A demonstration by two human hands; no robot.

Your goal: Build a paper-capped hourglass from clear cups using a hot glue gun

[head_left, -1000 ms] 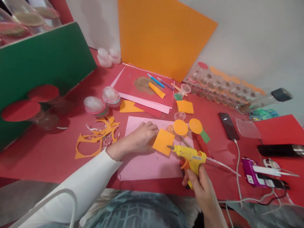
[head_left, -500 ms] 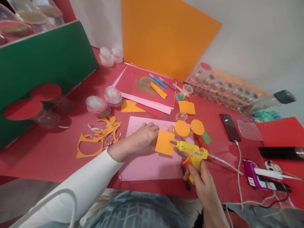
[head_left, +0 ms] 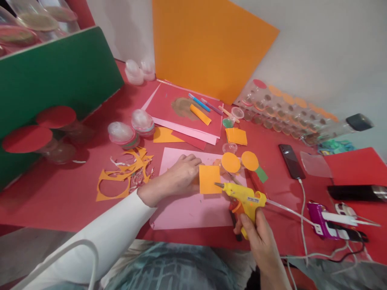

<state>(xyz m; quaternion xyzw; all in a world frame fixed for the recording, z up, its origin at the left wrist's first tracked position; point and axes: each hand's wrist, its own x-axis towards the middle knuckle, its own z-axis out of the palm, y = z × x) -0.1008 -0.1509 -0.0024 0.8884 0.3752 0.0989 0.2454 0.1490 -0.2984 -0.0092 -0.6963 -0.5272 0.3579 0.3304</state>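
My left hand [head_left: 178, 177] pinches the left edge of a small orange paper square [head_left: 210, 179], holding it just over a pink sheet [head_left: 187, 205] on the red table. My right hand [head_left: 256, 233] grips the handle of a yellow glue gun [head_left: 244, 197]. Its nozzle points left and touches the square's lower right edge. Two orange paper circles [head_left: 240, 161] lie just behind the gun on small clear cups.
Orange paper scraps [head_left: 121, 177] lie to the left, by lidded clear cups [head_left: 133, 129]. A stack of red and pink sheets [head_left: 184, 112] with markers sits behind. A phone [head_left: 290, 160], cables and a power strip [head_left: 329, 225] are on the right. A green board [head_left: 57, 76] stands left.
The orange square has turned flatter and squarer to me in my left hand. The glue gun's nozzle stays at the square's right edge, with only small shifts.
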